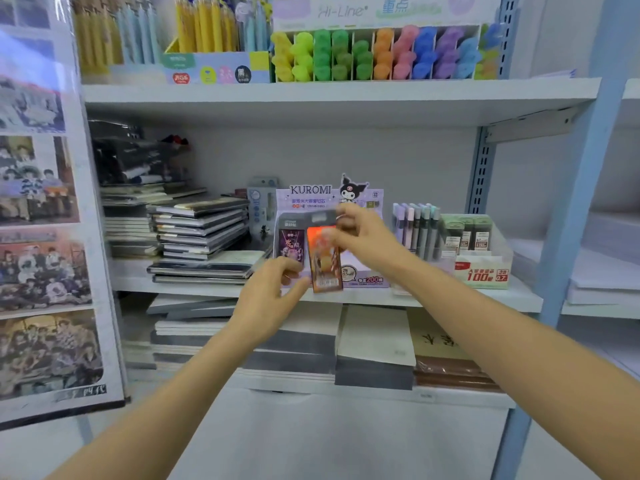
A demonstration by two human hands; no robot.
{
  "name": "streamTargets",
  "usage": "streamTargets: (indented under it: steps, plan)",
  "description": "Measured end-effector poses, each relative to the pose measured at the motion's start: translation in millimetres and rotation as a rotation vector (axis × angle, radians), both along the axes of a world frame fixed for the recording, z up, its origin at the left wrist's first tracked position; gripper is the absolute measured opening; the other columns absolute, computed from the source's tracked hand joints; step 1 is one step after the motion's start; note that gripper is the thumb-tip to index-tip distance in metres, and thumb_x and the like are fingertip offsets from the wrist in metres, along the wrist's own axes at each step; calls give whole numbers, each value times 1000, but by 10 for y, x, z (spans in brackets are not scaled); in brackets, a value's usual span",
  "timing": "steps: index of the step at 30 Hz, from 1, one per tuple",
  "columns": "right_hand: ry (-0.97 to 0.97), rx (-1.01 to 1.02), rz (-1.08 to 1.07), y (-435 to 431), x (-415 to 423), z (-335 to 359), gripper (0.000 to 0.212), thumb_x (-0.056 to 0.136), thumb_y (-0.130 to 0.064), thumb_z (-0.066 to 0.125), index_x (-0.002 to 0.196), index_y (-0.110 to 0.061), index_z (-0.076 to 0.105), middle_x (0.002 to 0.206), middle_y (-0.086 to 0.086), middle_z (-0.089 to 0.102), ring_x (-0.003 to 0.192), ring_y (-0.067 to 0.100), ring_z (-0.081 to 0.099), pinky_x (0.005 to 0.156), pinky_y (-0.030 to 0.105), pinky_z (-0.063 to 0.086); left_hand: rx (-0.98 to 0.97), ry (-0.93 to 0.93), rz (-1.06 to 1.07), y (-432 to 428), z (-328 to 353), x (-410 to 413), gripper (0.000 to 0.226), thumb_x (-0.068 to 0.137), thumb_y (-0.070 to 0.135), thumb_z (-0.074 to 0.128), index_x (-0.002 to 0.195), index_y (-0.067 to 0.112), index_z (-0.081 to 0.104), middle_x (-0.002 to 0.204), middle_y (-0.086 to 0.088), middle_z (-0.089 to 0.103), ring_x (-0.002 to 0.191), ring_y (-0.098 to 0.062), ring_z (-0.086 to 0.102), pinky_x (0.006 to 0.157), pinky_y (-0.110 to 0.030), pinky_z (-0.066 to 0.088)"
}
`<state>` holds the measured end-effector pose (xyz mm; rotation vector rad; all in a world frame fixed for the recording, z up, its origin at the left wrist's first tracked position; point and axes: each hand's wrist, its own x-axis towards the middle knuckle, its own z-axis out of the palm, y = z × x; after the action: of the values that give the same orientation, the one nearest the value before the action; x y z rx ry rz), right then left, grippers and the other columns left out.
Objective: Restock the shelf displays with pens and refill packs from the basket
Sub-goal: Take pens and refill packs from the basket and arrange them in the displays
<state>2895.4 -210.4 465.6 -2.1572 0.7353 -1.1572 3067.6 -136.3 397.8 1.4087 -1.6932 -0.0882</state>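
The person stands facing a white metal shelf unit (332,95), both bare arms stretched toward its middle shelf. The right hand (367,240) is curled over the top right corner of a flat orange refill pack with a barcode at its foot (323,261), its fingers (346,221) bent tight and pinching it. The left hand (273,292) sits lower, fingers curled and its thumb against the pack's lower left corner. It is blurred, so I cannot tell whether it truly grips.

The orange pack stands nearly upright, slightly tilted, just in front of the lilac cardboard display box printed KUROMI (311,195) on the middle shelf. A purple pack with a grey header (292,244) is just to its left, partly behind it.

To the right of that box stands a pale green display box of lead refill tubes (481,268), with a row of slim pastel cases (415,226) between the 2 boxes. To the left lie stacks of dark-covered notebooks (201,230). On the shelf above is a row of rainbow-coloured highlighters in a white divided rack (374,55). A glossy poster of group photographs (41,202) stands at the far left.
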Motion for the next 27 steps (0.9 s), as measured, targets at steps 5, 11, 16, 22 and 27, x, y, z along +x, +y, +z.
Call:
streamTargets:
  steps: [5,11,16,22,27]
  plan:
    - [-246,-33,-239,-353,51,129,16,94,-5,58,103,-12,47,107,14,68,101,29,66,88,47,54,-64,-458,104,-158,-259,258,65,92,23,62,149,13,33,155,-6,33,146,-25,23,115,-34,24]
    - [-82,-97,-345,-696,198,90,17,94,-6,59,102,-15,48,108,11,65,99,28,65,87,51,53,-5,-701,180,-405,-384,260,76,94,35,54,155,16,11,161,-4,16,150,-22,6,121,-36,9]
    - [95,-190,-334,-832,349,-40,19,90,-3,62,99,-15,50,99,10,65,93,32,64,87,52,51,-83,-698,199,-410,-432,246,71,88,24,61,150,12,28,146,-8,36,139,-25,30,114,-42,26]
    - [307,-163,-266,-947,358,108,19,93,-5,60,110,-9,53,104,7,59,100,31,61,93,48,50,-105,-676,204,-431,-437,244,68,87,23,61,148,13,33,141,-8,41,136,-25,35,110,-40,28]
    - [282,-178,-289,-986,400,100,21,92,-5,61,111,-11,53,104,8,61,96,28,63,86,40,53,-97,-674,213,-444,-439,224,67,88,24,59,148,14,32,143,-8,40,137,-25,33,108,-39,30]
